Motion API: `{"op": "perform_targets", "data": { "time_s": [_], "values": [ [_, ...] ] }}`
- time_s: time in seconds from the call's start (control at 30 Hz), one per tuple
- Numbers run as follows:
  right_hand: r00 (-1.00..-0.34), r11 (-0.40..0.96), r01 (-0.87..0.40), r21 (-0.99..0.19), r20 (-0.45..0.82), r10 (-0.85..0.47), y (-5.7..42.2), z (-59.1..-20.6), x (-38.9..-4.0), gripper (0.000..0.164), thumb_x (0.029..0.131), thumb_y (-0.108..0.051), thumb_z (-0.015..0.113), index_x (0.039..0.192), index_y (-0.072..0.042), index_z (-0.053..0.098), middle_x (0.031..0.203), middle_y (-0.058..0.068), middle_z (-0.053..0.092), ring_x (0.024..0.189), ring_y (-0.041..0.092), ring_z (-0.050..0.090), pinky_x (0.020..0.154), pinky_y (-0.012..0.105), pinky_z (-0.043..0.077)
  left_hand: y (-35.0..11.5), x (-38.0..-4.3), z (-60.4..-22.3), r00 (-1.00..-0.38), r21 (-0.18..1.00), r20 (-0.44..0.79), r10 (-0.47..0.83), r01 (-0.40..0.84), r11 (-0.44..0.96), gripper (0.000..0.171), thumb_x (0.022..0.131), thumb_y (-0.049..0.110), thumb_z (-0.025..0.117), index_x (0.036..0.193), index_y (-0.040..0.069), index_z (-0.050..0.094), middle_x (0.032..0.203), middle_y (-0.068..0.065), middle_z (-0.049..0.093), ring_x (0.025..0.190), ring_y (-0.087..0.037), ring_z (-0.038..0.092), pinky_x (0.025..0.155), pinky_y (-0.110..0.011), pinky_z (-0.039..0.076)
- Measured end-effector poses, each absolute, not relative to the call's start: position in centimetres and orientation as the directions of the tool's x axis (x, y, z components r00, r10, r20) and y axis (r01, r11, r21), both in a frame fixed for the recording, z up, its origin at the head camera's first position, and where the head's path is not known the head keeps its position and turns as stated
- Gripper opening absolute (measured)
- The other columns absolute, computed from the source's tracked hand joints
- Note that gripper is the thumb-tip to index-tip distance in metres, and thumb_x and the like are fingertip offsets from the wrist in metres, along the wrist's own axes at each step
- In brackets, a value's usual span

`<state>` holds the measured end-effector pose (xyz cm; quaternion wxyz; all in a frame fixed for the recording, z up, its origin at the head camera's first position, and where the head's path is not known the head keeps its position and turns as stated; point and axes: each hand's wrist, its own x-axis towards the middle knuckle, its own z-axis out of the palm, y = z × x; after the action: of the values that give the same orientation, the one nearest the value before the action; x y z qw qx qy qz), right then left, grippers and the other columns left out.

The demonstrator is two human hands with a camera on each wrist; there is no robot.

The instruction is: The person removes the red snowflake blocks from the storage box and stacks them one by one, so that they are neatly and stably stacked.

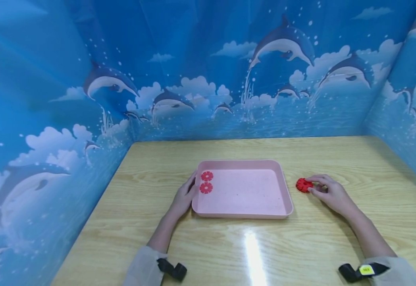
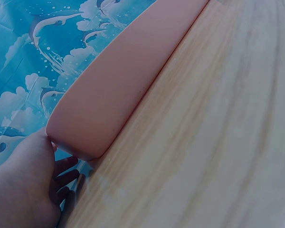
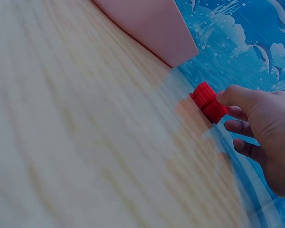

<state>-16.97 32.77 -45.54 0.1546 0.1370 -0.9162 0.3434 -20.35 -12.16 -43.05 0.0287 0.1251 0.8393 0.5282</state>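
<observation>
A shallow pink tray (image 1: pixel 243 198) lies on the table, with two red notched snowflake discs (image 1: pixel 206 182) flat inside along its left end. My left hand (image 1: pixel 185 194) rests against the outside of the tray's left end. In the left wrist view the thumb is up by the rim and the loosely bent fingers lie lower, beside the end wall. To the right of the tray, my right hand (image 1: pixel 331 194) pinches a stack of red snowflake discs (image 3: pixel 209 102) between thumb and forefinger. The other fingers of that hand hang loosely curled off the stack.
The wood-grain table (image 1: pixel 158 167) spreads around the tray. Blue cloth with dolphins (image 1: pixel 179 95) walls off the back and both sides. Black straps with small devices (image 1: pixel 172 270) sit on both wrists, over light sleeves.
</observation>
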Motion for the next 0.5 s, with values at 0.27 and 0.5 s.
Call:
{"op": "perform_targets", "data": {
  "time_s": [0.27, 0.5],
  "values": [
    [-0.919, 0.736, -0.348, -0.581, 0.367, -0.145, 32.8, -45.6, -17.0, 0.025, 0.086, -0.005, 0.063, 0.11, 0.0, 0.063, 0.11, 0.017, 0.054, 0.073, 0.004, 0.047, 0.058, 0.016, 0.042, -12.7, -22.0, -46.1, -0.968, 0.888, 0.104, 0.228, 0.194, 0.418, 0.049, 0.099, 0.025, 0.042, 0.145, 0.02, 0.028, 0.145, -0.009, 0.03, 0.132, -0.029, 0.026, 0.107, -0.046, 0.019],
    [-0.915, 0.736, -0.346, -0.582, 0.385, -0.126, 32.8, -45.4, -17.0, 0.026, 0.085, -0.007, 0.065, 0.11, -0.001, 0.063, 0.11, 0.015, 0.055, 0.074, 0.003, 0.049, 0.061, 0.013, 0.043, -12.6, -21.9, -46.0, -0.97, 0.887, 0.104, 0.218, 0.19, 0.422, 0.049, 0.098, 0.03, 0.043, 0.145, 0.022, 0.029, 0.145, -0.007, 0.031, 0.131, -0.028, 0.027, 0.107, -0.046, 0.02]
  ]
}}
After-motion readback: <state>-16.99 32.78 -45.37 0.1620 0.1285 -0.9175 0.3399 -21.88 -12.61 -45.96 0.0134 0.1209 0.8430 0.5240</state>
